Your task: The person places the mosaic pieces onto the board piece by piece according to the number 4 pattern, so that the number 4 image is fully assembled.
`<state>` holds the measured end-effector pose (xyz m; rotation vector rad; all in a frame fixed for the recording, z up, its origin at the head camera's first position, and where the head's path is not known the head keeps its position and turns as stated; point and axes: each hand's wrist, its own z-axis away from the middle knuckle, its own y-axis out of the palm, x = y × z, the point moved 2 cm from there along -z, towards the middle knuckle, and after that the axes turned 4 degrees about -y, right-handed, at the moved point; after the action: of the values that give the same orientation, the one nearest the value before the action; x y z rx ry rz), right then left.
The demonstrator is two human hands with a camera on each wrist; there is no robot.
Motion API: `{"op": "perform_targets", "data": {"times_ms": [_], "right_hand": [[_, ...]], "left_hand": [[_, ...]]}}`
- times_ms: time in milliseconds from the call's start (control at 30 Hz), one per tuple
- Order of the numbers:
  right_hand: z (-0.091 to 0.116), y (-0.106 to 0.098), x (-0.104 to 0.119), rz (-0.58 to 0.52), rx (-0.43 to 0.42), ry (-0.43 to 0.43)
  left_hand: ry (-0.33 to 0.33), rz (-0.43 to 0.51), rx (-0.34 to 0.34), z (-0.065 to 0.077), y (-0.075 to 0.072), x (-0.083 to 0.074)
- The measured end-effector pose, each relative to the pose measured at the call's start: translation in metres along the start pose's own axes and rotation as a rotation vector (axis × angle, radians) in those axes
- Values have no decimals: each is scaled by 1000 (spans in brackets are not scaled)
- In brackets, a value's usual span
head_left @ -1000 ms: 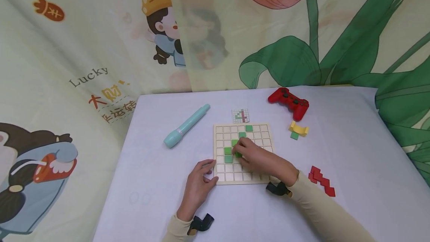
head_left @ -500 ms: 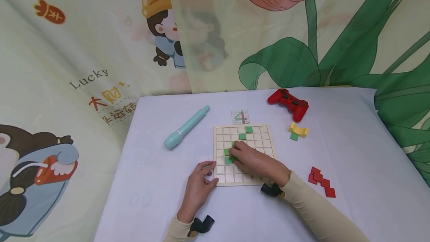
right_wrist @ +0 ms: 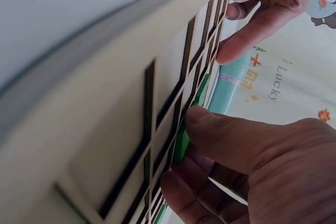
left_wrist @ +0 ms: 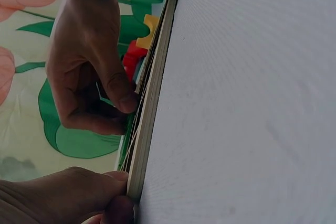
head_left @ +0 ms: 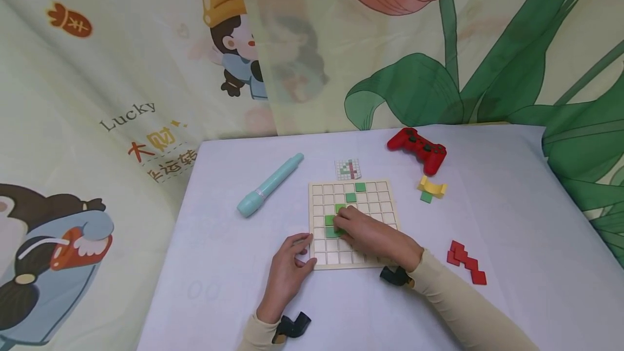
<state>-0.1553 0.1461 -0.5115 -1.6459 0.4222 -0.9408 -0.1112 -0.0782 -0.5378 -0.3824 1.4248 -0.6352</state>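
A wooden grid board [head_left: 356, 258] lies on the table, with several green square tiles [head_left: 351, 197] set in its cells along a slanting line. Over the middle-left cells, my right hand [head_left: 372, 234] pinches a green tile [right_wrist: 181, 144] between thumb and fingertips, right at the board's surface. That tile is mostly hidden by the hand in the head view. My left hand [head_left: 290, 267] rests at the board's left edge, thumb and fingertips touching the rim with the fingers loosely bent. In the left wrist view its thumb [left_wrist: 113, 179] lies against the board's side.
Behind the board lies a small printed grid card [head_left: 348, 169]. A teal microphone-shaped object [head_left: 270, 186] is at left. A red game controller [head_left: 417, 149], a yellow curved block [head_left: 432, 187], a loose green tile [head_left: 426, 197] and several red tiles [head_left: 466, 261] lie at right.
My right hand has shifted slightly left and toward the near side over the board, uncovering a green tile further back. My left hand has stayed at the board's edge.
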Motion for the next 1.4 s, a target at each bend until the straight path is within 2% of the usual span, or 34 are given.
{"op": "perform_targets", "data": {"times_ms": [567, 867, 1000, 1133, 1267, 1333, 1400], "right_hand": [[0, -2, 6, 119, -25, -29], [3, 0, 5, 121, -20, -15], [14, -5, 5, 66, 6, 15], [32, -31, -11, -18, -52, 107], [59, -59, -48, -9, -151, 320], [74, -65, -68, 22, -153, 424], [85, -66, -86, 53, -121, 476]], "left_hand": [[-1, 0, -9, -1, -1, 0], [-2, -4, -6, -1, -1, 0], [-14, 11, 5, 0, 1, 1], [-12, 20, 0, 1, 5, 1], [3, 8, -8, 1, 5, 0], [-1, 6, -9, 1, 3, 0], [-8, 5, -10, 1, 1, 0]]}}
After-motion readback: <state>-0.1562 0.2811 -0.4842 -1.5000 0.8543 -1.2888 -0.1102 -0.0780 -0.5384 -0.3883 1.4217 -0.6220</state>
